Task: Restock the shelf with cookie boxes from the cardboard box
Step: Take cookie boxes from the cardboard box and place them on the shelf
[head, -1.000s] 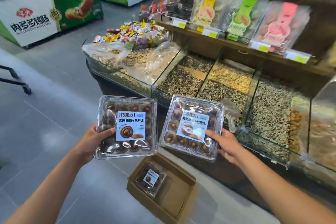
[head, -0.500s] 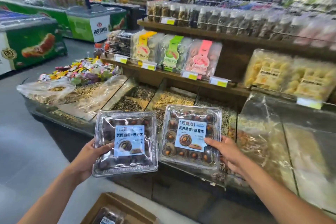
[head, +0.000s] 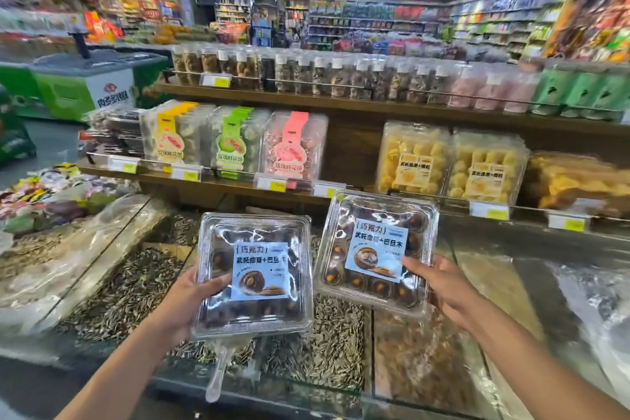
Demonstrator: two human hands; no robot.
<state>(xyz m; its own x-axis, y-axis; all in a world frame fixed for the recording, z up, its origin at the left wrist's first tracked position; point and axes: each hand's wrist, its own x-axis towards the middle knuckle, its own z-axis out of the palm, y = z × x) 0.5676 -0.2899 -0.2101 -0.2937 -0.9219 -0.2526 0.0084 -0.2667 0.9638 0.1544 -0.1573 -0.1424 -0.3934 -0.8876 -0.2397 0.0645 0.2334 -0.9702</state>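
Supermarket aisle; wooden shelf (head: 344,143) at 12 o'clock, sunflower-seed bins (head: 129,286) beneath. Left hand (head: 185,303) grips left cookie box (head: 255,314) over the bins; right hand (head: 443,286) grips right cookie box (head: 371,215), at 2 o'clock from it. Blue labels (head: 260,271) read 巧克力; finer print blurred. Pink pack (head: 293,147) at 11 o'clock: 玫瑰鲜花饼. Price tags (head: 271,182) illegible.

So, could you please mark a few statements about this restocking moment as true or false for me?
1. The left hand grips a cookie box with a blue label. True.
2. The right hand is empty. False: it holds a second cookie box.
3. The middle shelf has a free gap between the pink-labelled packs and the yellow cookie boxes. True.
4. Both held boxes already stand on that shelf. False: they are held in the air over the sunflower seeds.
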